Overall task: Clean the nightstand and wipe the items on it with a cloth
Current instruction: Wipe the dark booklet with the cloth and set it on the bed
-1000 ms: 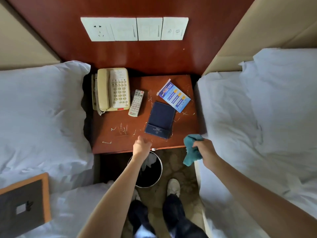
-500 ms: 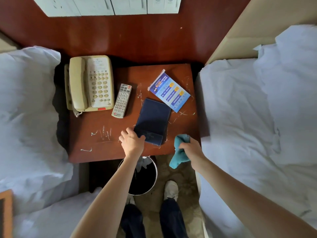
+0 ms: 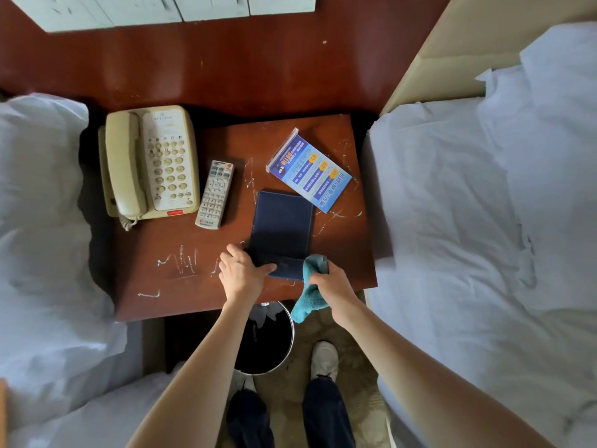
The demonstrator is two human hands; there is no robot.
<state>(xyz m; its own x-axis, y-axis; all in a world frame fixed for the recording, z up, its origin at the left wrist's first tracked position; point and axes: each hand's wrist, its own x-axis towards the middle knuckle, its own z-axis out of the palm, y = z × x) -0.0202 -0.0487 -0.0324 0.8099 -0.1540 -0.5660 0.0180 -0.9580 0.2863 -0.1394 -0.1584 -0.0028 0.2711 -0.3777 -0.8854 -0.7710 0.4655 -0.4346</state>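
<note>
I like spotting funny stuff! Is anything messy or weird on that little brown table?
Yes. Pale scribbly marks streak the nightstand top near its front left, and more show around the blue card, which lies crooked to the table's edges.

nightstand (image 3: 181, 297) | on it: telephone (image 3: 148, 163), remote (image 3: 214, 194), blue card (image 3: 310, 169), dark folder (image 3: 282, 226) | top pale-marked

Teal cloth (image 3: 312, 287), navy folder (image 3: 281, 227), beige phone (image 3: 148, 163).

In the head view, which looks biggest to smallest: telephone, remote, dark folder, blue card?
Largest: telephone.
Next: dark folder and blue card, too alike to rank.
Smallest: remote.
</note>
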